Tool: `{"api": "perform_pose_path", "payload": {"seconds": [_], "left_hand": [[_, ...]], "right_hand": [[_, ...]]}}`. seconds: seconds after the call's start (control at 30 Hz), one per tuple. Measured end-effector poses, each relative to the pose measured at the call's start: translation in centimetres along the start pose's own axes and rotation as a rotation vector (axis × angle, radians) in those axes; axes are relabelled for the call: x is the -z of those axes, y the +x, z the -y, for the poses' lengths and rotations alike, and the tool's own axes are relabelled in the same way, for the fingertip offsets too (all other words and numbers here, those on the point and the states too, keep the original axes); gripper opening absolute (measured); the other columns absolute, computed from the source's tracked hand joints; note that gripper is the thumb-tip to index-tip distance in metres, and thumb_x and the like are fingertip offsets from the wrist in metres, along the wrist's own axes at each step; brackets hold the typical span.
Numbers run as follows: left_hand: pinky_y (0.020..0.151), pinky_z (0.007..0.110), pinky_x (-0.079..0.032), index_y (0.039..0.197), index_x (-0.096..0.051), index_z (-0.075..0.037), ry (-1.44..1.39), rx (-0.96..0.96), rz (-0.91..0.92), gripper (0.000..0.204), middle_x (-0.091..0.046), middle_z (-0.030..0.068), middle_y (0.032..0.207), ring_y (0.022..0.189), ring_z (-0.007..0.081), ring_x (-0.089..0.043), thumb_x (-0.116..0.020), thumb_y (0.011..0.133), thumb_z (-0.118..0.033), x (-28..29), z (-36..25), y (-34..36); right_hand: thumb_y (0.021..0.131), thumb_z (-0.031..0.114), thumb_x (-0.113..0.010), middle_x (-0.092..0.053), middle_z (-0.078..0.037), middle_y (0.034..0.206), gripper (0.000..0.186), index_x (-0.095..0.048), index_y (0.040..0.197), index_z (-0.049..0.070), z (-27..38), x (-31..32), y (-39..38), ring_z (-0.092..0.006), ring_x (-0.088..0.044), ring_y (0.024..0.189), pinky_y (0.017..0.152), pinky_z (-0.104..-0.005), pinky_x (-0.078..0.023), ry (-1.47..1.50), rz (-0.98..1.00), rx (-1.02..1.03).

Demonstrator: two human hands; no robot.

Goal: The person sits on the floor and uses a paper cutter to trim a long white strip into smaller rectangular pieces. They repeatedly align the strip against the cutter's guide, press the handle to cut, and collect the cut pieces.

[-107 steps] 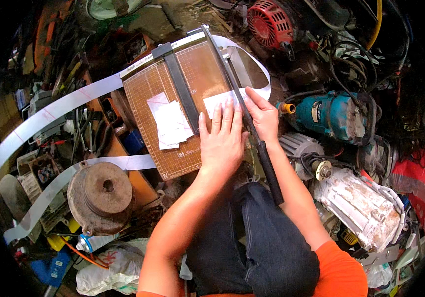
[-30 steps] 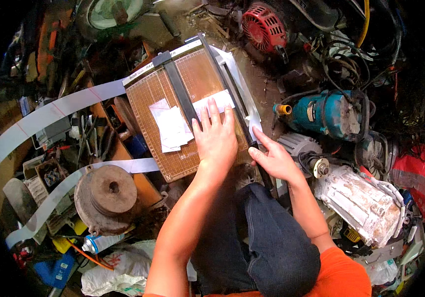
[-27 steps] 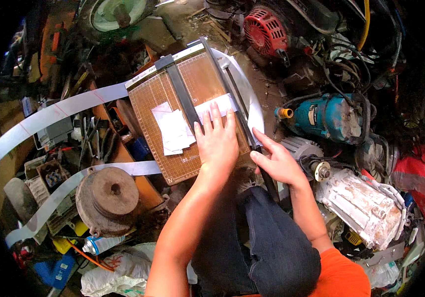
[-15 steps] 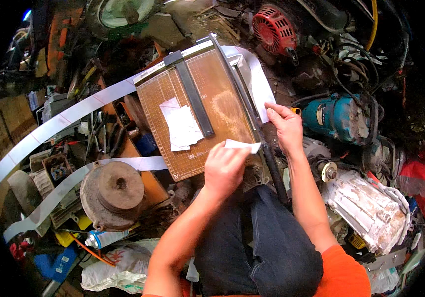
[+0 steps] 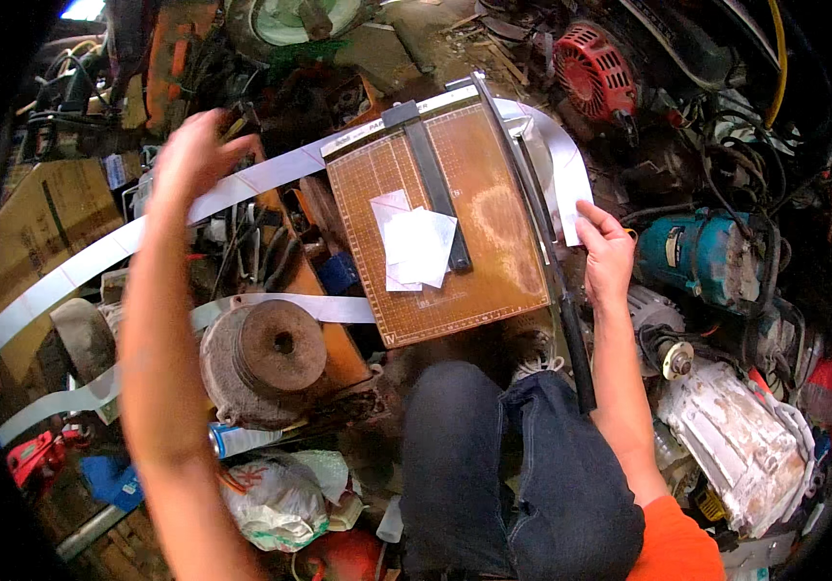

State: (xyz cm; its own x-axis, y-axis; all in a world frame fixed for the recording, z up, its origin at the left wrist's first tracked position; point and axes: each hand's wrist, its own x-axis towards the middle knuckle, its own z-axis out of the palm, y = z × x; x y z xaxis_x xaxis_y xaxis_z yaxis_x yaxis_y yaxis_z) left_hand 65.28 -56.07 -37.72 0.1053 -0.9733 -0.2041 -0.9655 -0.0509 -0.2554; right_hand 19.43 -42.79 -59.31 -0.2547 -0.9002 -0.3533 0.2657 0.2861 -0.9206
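A brown paper cutter (image 5: 503, 286) with a printed grid lies in front of my knees. Its long blade arm runs down the right edge to a black handle (image 5: 578, 363). Several cut pieces of white paper (image 5: 421, 247) are piled on the board, left of the dark sliding bar (image 5: 435, 184). My right hand (image 5: 610, 257) pinches the end of a white paper strip (image 5: 563, 160) that curves out beyond the blade. Somewhat blurred, my left hand (image 5: 198, 155) is raised at the far left, thumb apart from the fingers, just above another stretch of paper strip (image 5: 77, 266). Nothing shows in it.
A rusty round metal part (image 5: 266, 363) sits left of the cutter, beside a lower paper strip (image 5: 329, 308). On the right are a teal power tool (image 5: 697, 247), a dirty white casing (image 5: 736, 436) and a red vented cover (image 5: 592, 70). Wires and tools clutter the surroundings.
My left hand has left the cutter's front edge and swung up to the far left; the paper piece it held now appears on the pile. My right hand still holds the strip.
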Motion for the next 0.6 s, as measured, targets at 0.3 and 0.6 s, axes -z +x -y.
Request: {"api": "perform_pose_path", "payload": {"seconds": [0.3,0.6], "left_hand": [[0.095,0.05,-0.041,0.118,-0.06,-0.004,0.444,0.368,0.68,0.066,-0.064,0.0101,0.117,0.11,0.0258,-0.059,-0.078,0.074,-0.05,4.0,28.3,-6.0],[0.054,0.031,-0.034,0.077,-0.055,-0.002,-0.442,-0.001,0.096,0.018,-0.047,-0.0027,0.066,0.06,0.0106,-0.043,-0.067,0.088,-0.012,3.9,18.5,1.6]], "right_hand": [[0.093,0.001,-0.061,-0.07,-0.013,0.107,0.031,-0.062,0.122,-0.009,-0.7,1.2,0.9,-0.0179,-0.069,0.086,0.078,-0.0299,-0.056,0.019,-0.036,-0.057],[0.092,0.0,-0.062,-0.069,-0.012,0.11,0.03,-0.063,0.121,-0.007,-0.8,1.5,0.9,-0.0162,-0.066,0.096,0.085,-0.0292,-0.054,0.086,-0.07,-0.036]]}}
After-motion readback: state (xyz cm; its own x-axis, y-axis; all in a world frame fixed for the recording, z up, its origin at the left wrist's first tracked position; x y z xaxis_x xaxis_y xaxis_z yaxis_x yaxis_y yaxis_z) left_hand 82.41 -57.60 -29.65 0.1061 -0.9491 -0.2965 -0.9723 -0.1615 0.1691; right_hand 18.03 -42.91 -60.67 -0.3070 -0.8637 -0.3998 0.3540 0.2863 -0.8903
